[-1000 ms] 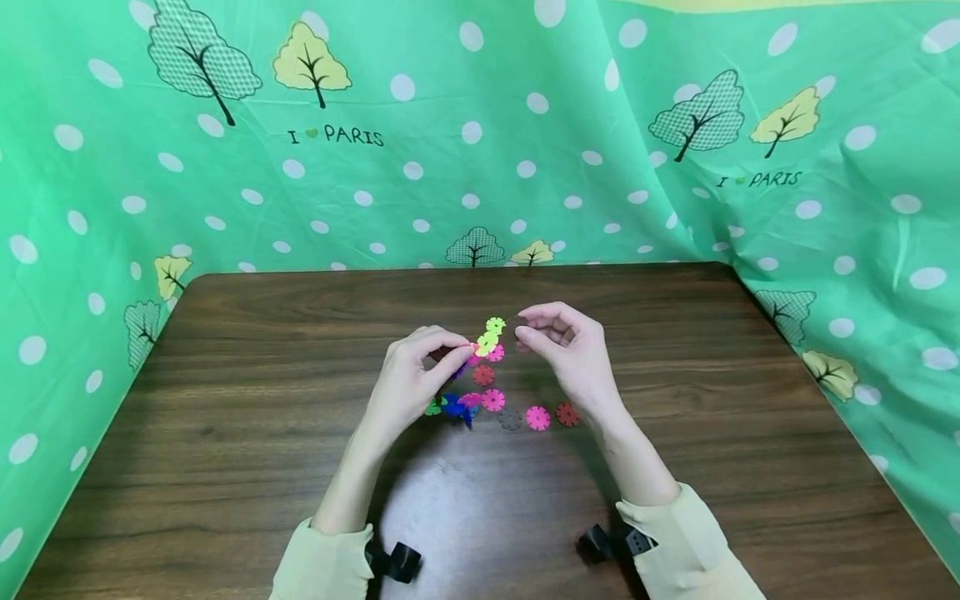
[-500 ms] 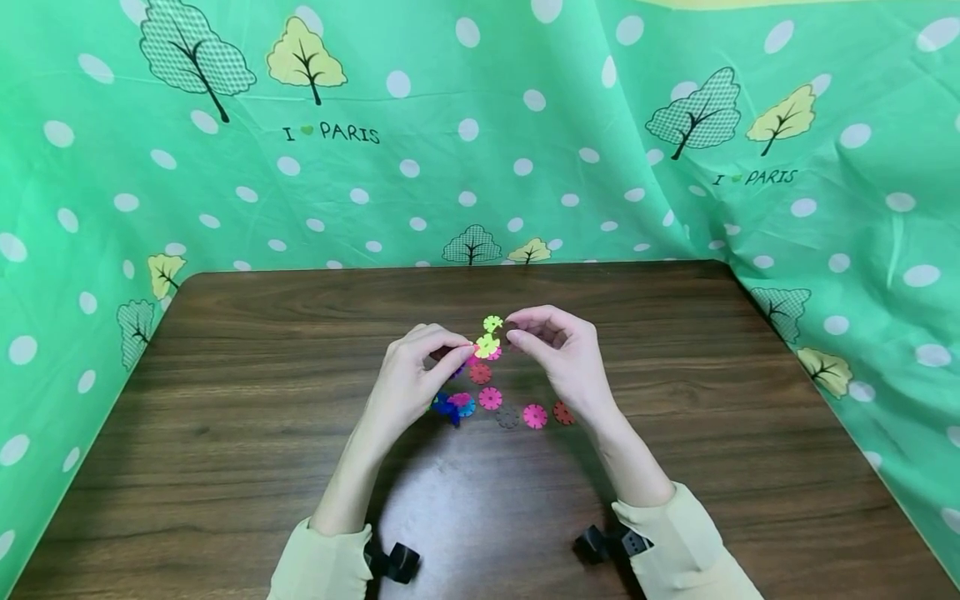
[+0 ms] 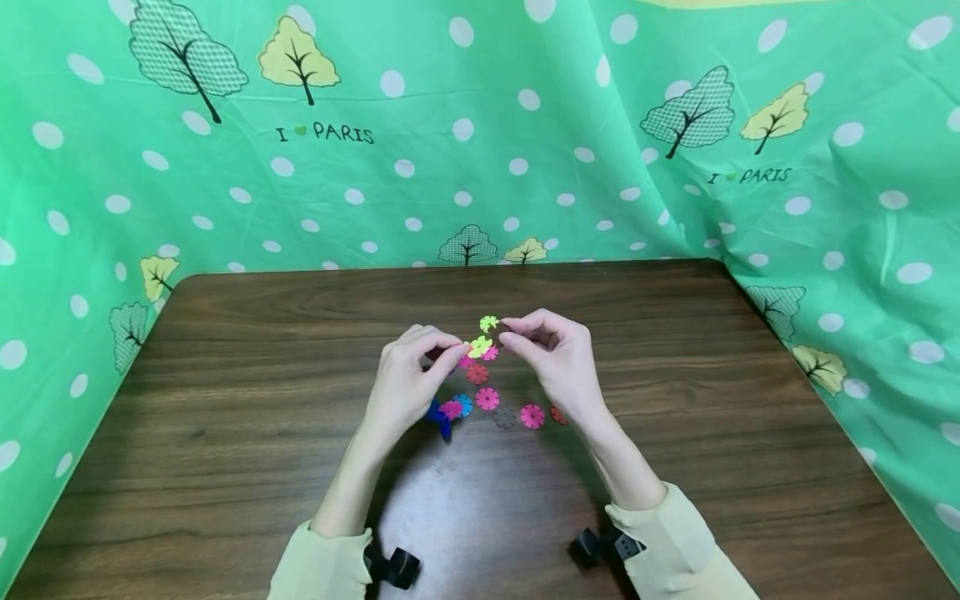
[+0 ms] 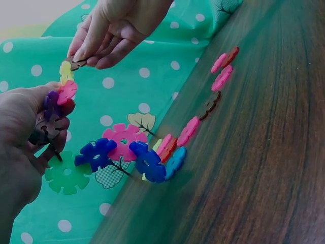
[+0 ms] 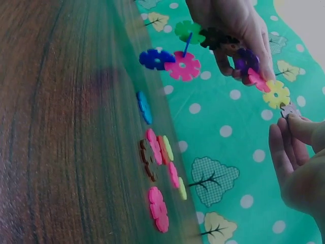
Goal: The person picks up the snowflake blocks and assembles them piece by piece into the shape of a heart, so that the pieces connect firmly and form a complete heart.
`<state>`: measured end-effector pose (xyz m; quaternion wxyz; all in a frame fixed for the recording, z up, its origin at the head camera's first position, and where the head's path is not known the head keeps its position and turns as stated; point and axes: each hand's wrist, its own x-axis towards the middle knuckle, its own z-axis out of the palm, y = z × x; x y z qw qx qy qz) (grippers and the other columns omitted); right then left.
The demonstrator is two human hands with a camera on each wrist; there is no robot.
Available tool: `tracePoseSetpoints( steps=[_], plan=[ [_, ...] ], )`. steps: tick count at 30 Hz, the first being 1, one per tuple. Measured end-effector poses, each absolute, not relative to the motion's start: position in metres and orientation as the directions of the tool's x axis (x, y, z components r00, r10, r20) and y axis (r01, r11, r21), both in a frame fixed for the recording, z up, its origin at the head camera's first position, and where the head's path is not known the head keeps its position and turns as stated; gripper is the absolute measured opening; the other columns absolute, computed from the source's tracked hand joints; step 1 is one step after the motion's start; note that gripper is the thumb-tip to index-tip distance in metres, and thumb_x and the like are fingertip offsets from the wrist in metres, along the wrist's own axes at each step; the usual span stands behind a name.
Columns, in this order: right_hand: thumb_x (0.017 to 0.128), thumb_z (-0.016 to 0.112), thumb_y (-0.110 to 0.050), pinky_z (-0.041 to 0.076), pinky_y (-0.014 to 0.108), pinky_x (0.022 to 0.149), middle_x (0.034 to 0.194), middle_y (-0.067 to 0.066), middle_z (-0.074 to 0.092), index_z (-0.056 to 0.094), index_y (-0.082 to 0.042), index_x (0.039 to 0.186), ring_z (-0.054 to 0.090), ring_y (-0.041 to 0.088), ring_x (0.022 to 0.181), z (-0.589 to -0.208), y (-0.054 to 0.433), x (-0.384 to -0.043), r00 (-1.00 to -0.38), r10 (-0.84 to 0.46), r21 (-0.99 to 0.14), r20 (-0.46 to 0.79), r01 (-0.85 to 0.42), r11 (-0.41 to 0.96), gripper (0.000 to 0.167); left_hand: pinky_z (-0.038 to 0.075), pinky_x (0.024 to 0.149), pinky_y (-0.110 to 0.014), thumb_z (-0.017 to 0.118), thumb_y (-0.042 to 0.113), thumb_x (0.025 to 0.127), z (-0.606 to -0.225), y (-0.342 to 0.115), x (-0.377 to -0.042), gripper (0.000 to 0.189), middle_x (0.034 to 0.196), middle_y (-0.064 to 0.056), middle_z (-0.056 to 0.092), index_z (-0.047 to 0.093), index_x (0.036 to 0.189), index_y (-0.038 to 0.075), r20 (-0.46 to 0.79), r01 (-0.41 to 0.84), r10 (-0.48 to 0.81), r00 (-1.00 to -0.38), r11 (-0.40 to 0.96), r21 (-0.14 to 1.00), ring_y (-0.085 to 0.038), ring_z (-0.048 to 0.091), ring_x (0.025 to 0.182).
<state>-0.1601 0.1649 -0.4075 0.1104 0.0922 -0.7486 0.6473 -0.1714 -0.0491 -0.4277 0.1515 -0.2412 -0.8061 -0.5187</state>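
Note:
My left hand (image 3: 408, 375) pinches a chain of notched plastic snowflake discs near one end, at a pink disc (image 4: 67, 92) and a purple disc (image 4: 51, 104). From that pink disc a yellow disc (image 5: 277, 94) sticks out toward the right hand. My right hand (image 3: 558, 358) pinches a brown disc (image 5: 288, 110) between thumb and finger, its edge right at the yellow disc's rim. Below the left hand hangs the rest of the chain, with a green disc (image 4: 67, 174), a blue disc (image 4: 96, 155) and a pink disc (image 4: 124, 142). Brown discs are partly hidden by the left fingers.
Loose discs lie on the dark wooden table (image 3: 225, 433): a red disc (image 3: 477, 374), pink discs (image 3: 532, 417), a brown disc (image 3: 505, 417), a light blue disc (image 3: 463, 406) and a yellow disc (image 3: 488, 323). A green dotted cloth (image 3: 420, 125) hangs behind the table.
My right hand has moved left, bringing its brown disc closer to the yellow disc on the chain. The chain's hanging end has swung slightly left. The left hand keeps its pinch.

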Motion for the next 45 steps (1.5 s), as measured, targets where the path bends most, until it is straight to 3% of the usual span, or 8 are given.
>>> tracePoseSetpoints(
  steps=[4,10,19,26,31,34,40,45],
  plan=[
    [0.088,0.078,0.001,0.061,0.022,0.074,0.107,0.025,0.076,0.074,0.005,0.098,0.071,0.008,0.08,-0.407,0.164,-0.16,-0.957,0.004,-0.945,0.291,-0.287,0.157,0.011,0.055,0.071,-0.028,0.076,0.018,0.094,-0.428,-0.047,-0.17,0.008,0.085,0.001,0.076,0.079,0.092,0.011,0.523,0.572,0.233,-0.82,0.355,0.739,-0.011,0.061,0.082],
    [0.088,0.078,0.001,0.06,0.022,0.072,0.106,0.021,0.078,0.075,0.004,0.097,0.071,0.008,0.08,-0.409,0.162,-0.161,-0.953,-0.019,-0.938,0.303,-0.301,0.17,0.01,0.054,0.069,-0.026,0.076,0.016,0.093,-0.43,-0.045,-0.169,0.007,0.084,0.001,0.076,0.078,0.09,0.01,0.537,0.577,0.213,-0.816,0.354,0.736,-0.012,0.062,0.081],
    [0.094,0.073,-0.005,0.062,0.027,0.078,0.106,0.018,0.076,0.077,-0.001,0.115,0.072,0.014,0.082,-0.408,0.167,-0.161,-0.959,-0.028,-0.944,0.281,-0.281,0.17,0.022,0.051,0.071,-0.023,0.075,0.028,0.095,-0.427,-0.042,-0.167,0.011,0.085,0.001,0.075,0.079,0.094,0.017,0.243,0.299,0.209,-0.947,0.304,0.904,-0.01,0.061,0.077],
    [0.095,0.071,-0.005,0.063,0.029,0.079,0.105,0.007,0.077,0.075,0.001,0.117,0.073,0.013,0.08,-0.407,0.169,-0.161,-0.971,-0.045,-0.963,0.235,-0.239,0.122,0.022,0.048,0.068,-0.025,0.072,0.029,0.098,-0.428,-0.046,-0.169,0.014,0.086,0.0,0.072,0.078,0.102,0.017,0.17,0.255,0.271,-0.947,0.322,0.912,-0.012,0.057,0.074],
    [0.094,0.072,-0.001,0.063,0.032,0.078,0.098,0.0,0.077,0.073,0.007,0.111,0.074,0.012,0.077,-0.407,0.167,-0.161,-0.977,-0.053,-0.975,0.207,-0.21,0.067,0.019,0.053,0.081,-0.024,0.069,0.031,0.1,-0.427,-0.046,-0.169,0.021,0.103,0.001,0.076,0.076,0.112,0.016,0.182,0.261,0.267,-0.946,0.295,0.919,-0.011,0.065,0.089],
    [0.094,0.071,0.001,0.064,0.034,0.078,0.098,0.003,0.077,0.072,0.01,0.11,0.075,0.012,0.077,-0.408,0.163,-0.16,-0.979,-0.08,-0.98,0.189,-0.194,0.053,0.018,0.054,0.084,-0.024,0.068,0.03,0.1,-0.427,-0.046,-0.168,0.022,0.107,0.0,0.076,0.076,0.114,0.015,0.191,0.263,0.26,-0.947,0.283,0.922,-0.01,0.067,0.093],
    [0.094,0.07,0.001,0.064,0.035,0.078,0.108,0.031,0.072,0.071,0.011,0.11,0.076,0.013,0.077,-0.411,0.159,-0.159,-0.98,-0.108,-0.983,0.17,-0.177,0.054,0.019,0.053,0.079,-0.024,0.07,0.029,0.099,-0.426,-0.046,-0.168,0.016,0.1,0.001,0.075,0.078,0.107,0.018,0.198,0.27,0.27,-0.942,0.259,0.927,-0.013,0.065,0.088],
    [0.095,0.07,-0.001,0.064,0.036,0.078,0.107,0.028,0.074,0.073,0.008,0.109,0.077,0.02,0.078,-0.41,0.158,-0.158,-0.979,-0.117,-0.982,0.166,-0.174,0.067,0.017,0.052,0.077,-0.025,0.071,0.028,0.098,-0.427,-0.046,-0.169,0.014,0.097,0.0,0.073,0.078,0.104,0.017,0.208,0.276,0.286,-0.936,0.225,0.934,-0.015,0.064,0.086]
  ],
)
